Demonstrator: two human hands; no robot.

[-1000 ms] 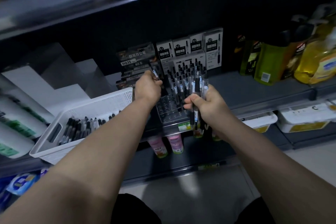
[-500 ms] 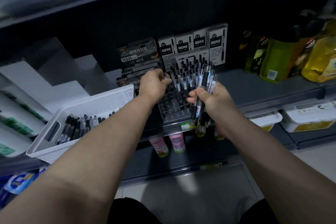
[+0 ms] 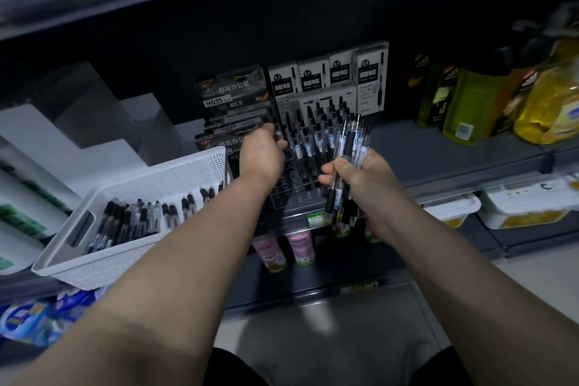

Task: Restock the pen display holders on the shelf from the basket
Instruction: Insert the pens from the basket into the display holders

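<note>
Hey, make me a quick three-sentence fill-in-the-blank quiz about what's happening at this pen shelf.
The right hand grips a bundle of pens while the ____ hand reaches the pen display holder.
The basket holding loose pens is coloured ____.
The holder's empty holes are in its ____ rows.
Missing: left; white; front.

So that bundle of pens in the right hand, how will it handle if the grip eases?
The bundle of pens looks stiff and light: slim plastic barrels, all held by the right hand alone. The barrels seem smooth and glossy and splay apart at the top, so single pens would probably slip out. Being round, dropped ones would likely roll.
</note>
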